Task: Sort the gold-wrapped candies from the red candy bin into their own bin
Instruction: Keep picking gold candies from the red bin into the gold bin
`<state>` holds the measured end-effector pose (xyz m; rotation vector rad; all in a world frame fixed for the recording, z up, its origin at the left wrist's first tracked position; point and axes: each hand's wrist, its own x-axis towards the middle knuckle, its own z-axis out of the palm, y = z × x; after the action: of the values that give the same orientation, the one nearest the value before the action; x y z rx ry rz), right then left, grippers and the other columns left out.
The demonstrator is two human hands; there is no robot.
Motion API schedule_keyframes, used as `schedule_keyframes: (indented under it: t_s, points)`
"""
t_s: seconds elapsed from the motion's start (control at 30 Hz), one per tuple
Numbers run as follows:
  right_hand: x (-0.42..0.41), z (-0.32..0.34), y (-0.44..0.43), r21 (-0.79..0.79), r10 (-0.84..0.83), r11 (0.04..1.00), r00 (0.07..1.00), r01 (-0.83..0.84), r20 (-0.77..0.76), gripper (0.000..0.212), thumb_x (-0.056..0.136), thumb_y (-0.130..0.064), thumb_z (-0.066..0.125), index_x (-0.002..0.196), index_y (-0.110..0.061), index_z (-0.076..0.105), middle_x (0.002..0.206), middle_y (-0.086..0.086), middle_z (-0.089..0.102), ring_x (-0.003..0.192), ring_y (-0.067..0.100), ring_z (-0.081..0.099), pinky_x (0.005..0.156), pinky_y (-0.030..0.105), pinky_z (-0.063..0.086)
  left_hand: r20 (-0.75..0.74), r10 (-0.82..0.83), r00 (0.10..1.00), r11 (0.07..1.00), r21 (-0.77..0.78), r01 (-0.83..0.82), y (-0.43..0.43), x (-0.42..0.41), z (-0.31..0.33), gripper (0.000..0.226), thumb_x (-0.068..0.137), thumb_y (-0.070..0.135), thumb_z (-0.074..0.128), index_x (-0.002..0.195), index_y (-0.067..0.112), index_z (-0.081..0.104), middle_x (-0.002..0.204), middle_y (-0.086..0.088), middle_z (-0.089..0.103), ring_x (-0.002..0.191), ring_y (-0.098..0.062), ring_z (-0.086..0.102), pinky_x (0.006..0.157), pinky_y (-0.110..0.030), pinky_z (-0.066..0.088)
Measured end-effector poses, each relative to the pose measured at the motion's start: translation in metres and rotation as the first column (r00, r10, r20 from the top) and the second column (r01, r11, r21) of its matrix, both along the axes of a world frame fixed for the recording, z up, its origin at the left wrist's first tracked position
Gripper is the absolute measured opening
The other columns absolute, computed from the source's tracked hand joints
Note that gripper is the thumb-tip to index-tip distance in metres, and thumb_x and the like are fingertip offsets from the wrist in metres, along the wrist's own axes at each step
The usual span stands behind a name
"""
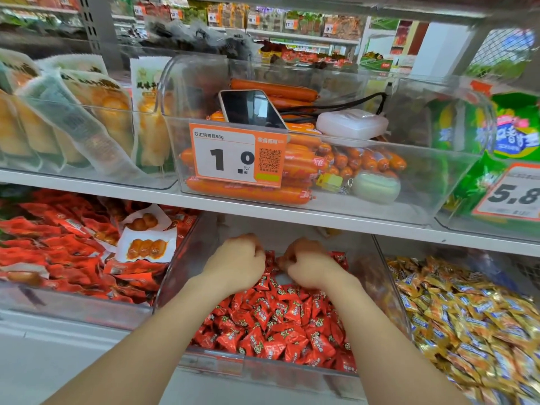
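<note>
A clear bin (388, 276) on the lower shelf holds several red-wrapped candies (280, 323). To its right, a second clear bin is heaped with gold-wrapped candies (467, 314). Both my hands reach deep into the back of the red candy bin. My left hand (236, 264) has its fingers curled down into the red candies. My right hand (306, 264) is curled the same way just beside it. What the fingers hold is hidden under the knuckles. No gold candy shows among the red ones.
The white shelf board (263, 211) hangs just above my hands. On it stands a bin of orange sausages (248, 194) with a phone (251, 109) and a price tag (236, 154). Red snack packets (58, 244) fill the bin to the left.
</note>
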<state>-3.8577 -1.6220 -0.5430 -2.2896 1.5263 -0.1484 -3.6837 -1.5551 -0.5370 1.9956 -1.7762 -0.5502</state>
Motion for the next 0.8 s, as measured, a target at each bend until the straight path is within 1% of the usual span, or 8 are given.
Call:
schedule_keyframes:
  t_s: [0.1, 0.17, 0.23, 0.33, 0.4, 0.5, 0.6, 0.8]
  points:
    - [-0.022, 0.023, 0.006, -0.038, -0.15, 0.986, 0.966, 0.162, 0.21, 0.012, 0.095, -0.022, 0.066, 0.085, -0.017, 0.071, 0.078, -0.006, 0.065, 0.078, 0.017, 0.062, 0.054, 0.015, 0.039, 0.014, -0.019, 1.0, 0.999, -0.029, 0.019, -0.005, 0.001, -0.005, 0.022, 0.08, 0.032, 0.036, 0.086, 0.04, 0.056, 0.101, 0.003, 0.07, 0.094, -0.027, 0.067, 0.084, -0.042, 0.058]
    - [-0.039, 0.03, 0.016, -0.069, -0.197, 0.974, 0.953, 0.218, 0.23, 0.016, 0.094, -0.018, 0.062, 0.081, -0.022, 0.069, 0.074, -0.011, 0.061, 0.078, 0.018, 0.06, 0.052, 0.014, 0.037, 0.022, -0.069, 0.997, 0.997, -0.028, 0.069, -0.011, 0.0, -0.01, 0.028, 0.084, 0.029, 0.037, 0.084, 0.052, 0.053, 0.099, 0.006, 0.07, 0.092, -0.023, 0.068, 0.083, -0.041, 0.058]
    - [-0.05, 0.032, 0.028, -0.087, -0.194, 0.972, 0.954, 0.219, 0.227, 0.02, 0.097, -0.016, 0.059, 0.081, -0.026, 0.067, 0.08, -0.011, 0.062, 0.087, 0.023, 0.063, 0.063, 0.023, 0.04, 0.039, -0.117, 0.992, 0.992, -0.034, 0.119, -0.018, -0.007, -0.01, 0.029, 0.09, 0.028, 0.041, 0.084, 0.052, 0.055, 0.103, 0.007, 0.071, 0.097, -0.022, 0.068, 0.086, -0.04, 0.057]
    - [-0.059, 0.036, 0.042, -0.126, -0.209, 0.964, 0.96, 0.234, 0.186, 0.018, 0.104, -0.015, 0.053, 0.108, -0.016, 0.071, 0.112, 0.007, 0.071, 0.11, 0.035, 0.065, 0.082, 0.031, 0.047, 0.078, -0.166, 0.983, 0.984, -0.049, 0.17, -0.029, -0.024, -0.005, 0.014, 0.098, 0.028, 0.055, 0.089, 0.036, 0.063, 0.105, 0.004, 0.067, 0.106, -0.025, 0.064, 0.09, -0.039, 0.056]
    - [-0.063, 0.04, 0.048, -0.171, -0.221, 0.951, 0.955, 0.256, 0.198, 0.023, 0.106, -0.014, 0.049, 0.114, -0.012, 0.071, 0.119, 0.013, 0.07, 0.112, 0.038, 0.065, 0.088, 0.035, 0.05, 0.103, -0.205, 0.973, 0.978, -0.017, 0.208, -0.039, -0.034, -0.005, 0.011, 0.097, 0.025, 0.063, 0.094, 0.033, 0.071, 0.105, 0.008, 0.061, 0.109, -0.022, 0.064, 0.092, -0.035, 0.056]
    - [-0.067, 0.039, 0.056, -0.154, -0.235, 0.948, 0.941, 0.277, 0.245, 0.029, 0.103, -0.01, 0.048, 0.118, -0.015, 0.072, 0.118, 0.008, 0.073, 0.112, 0.031, 0.067, 0.091, 0.031, 0.05, 0.161, -0.3, 0.94, 0.952, 0.112, 0.284, -0.053, -0.043, -0.013, 0.025, 0.088, 0.022, 0.081, 0.107, 0.036, 0.072, 0.124, 0.004, 0.061, 0.116, -0.023, 0.062, 0.099, -0.037, 0.055]
    - [-0.066, 0.035, 0.06, -0.106, -0.235, 0.956, 0.933, 0.272, 0.274, 0.034, 0.098, -0.008, 0.047, 0.117, -0.018, 0.074, 0.114, 0.008, 0.075, 0.109, 0.03, 0.068, 0.094, 0.034, 0.053, 0.223, -0.418, 0.881, 0.898, 0.25, 0.363, -0.061, -0.051, -0.022, 0.041, 0.085, 0.02, 0.086, 0.12, 0.03, 0.067, 0.129, -0.001, 0.063, 0.115, -0.025, 0.064, 0.098, -0.038, 0.055]
    - [-0.069, 0.034, 0.06, -0.12, -0.196, 0.962, 0.927, 0.244, 0.319, 0.031, 0.097, -0.013, 0.049, 0.106, -0.025, 0.076, 0.086, -0.002, 0.07, 0.085, 0.024, 0.069, 0.079, 0.029, 0.05, 0.298, -0.458, 0.838, 0.888, 0.197, 0.415, -0.071, -0.066, -0.035, 0.046, 0.093, 0.033, 0.075, 0.132, 0.022, 0.055, 0.128, -0.01, 0.059, 0.114, -0.032, 0.062, 0.091, -0.04, 0.055]
